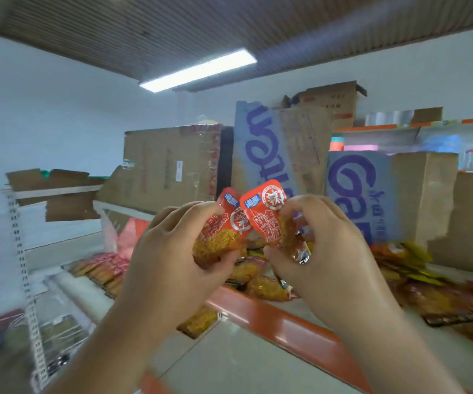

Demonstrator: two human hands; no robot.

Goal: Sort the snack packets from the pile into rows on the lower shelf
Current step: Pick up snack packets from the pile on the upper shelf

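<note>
Both hands raised at mid-frame, close together, each holding one packet. Left hand [170, 251]: fingers curled over the top and thumb under the bottom of a red-and-orange snack packet [219, 237], which stands roughly upright, printed face toward the camera. Right hand [323, 251]: fingertips and thumb pinch a second packet [266, 213] of the same print, tilted left so that its upper corner overlaps the first packet's top edge. Whether the right hand holds anything more behind that packet, cannot tell. Pile of snack packets [261, 284] lies on the shelf just beyond and below the hands, spreading on to the right of the right hand. Orange shelf edge [286, 322] runs under both wrists. Another orange packet [198, 321] shows below that edge, beside the left forearm. Far left of the left hand: a stack of reddish packets [101, 268], blurred. Cardboard boxes [170, 163] stand behind the hands; one with blue lettering [354, 189] sits above the right hand.
</note>
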